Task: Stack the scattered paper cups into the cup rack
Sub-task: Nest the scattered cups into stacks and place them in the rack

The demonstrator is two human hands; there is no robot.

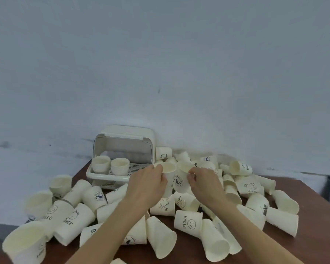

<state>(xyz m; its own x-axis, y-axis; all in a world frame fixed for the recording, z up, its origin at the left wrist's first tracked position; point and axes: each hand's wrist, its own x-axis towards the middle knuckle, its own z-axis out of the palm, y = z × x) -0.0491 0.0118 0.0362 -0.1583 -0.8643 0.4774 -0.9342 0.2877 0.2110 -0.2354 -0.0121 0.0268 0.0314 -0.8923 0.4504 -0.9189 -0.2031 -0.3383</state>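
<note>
Several white paper cups (188, 222) with printed faces and words lie scattered on the brown table (312, 242). The cream cup rack (107, 176) stands at the back left with its lid up; two cup stacks (101, 163) (120, 166) stand inside it. My left hand (148, 184) grips one upright cup (169, 169) just right of the rack. My right hand (203, 182) holds a second cup (181, 180) with a round dark logo, tilted against the first. Both held cups are raised above the pile.
A pale wall rises right behind the rack and the table. Cups crowd the left edge of the table, some overhanging it (25, 242). The table's right edge (316, 193) drops off to a dark floor area.
</note>
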